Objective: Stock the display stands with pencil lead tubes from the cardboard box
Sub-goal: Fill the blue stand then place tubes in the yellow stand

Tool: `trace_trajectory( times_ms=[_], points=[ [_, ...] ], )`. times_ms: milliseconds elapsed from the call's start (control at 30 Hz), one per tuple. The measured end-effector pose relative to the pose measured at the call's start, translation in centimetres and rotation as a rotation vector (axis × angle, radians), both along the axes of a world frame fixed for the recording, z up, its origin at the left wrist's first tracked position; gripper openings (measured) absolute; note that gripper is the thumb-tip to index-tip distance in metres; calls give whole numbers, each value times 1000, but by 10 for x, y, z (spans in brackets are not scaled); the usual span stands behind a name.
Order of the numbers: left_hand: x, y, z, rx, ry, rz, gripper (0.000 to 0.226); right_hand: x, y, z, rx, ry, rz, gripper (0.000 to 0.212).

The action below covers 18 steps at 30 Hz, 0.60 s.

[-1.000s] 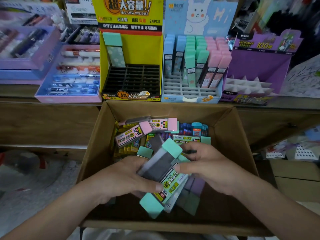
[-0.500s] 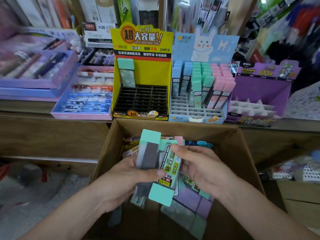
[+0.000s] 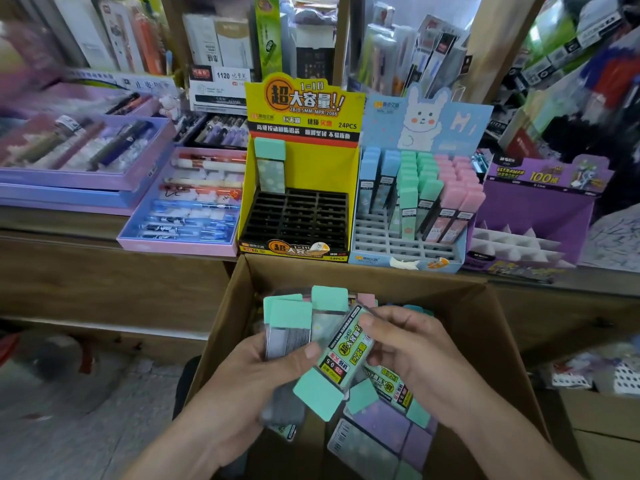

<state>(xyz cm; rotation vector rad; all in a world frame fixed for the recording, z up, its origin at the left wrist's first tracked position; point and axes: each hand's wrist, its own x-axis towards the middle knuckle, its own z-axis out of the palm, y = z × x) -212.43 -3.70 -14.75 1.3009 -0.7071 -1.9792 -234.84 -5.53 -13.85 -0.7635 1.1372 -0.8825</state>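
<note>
Several mint-capped lead tubes sit fanned in the left hand's grip above the cardboard box. The right hand's fingers pinch one labelled tube. It is best drawn free singly, cap up, for the near-empty yellow stand at the surface's near edge.

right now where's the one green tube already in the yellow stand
In the head view, the green tube stands upright in the back left corner of the yellow display stand, behind its empty black slots, near the pink pen tray.
</note>
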Motion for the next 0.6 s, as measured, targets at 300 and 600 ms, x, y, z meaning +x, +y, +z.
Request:
trace_trajectory(
  times_ms=[300,600],
  points=[
    [-4,6,-17,47,-1,188,43,-8,-3,-5,88,-175,-105,51],
    [-1,6,-19,28,14,232,41,-14,1,4,128,-507,133,62]
  ],
)
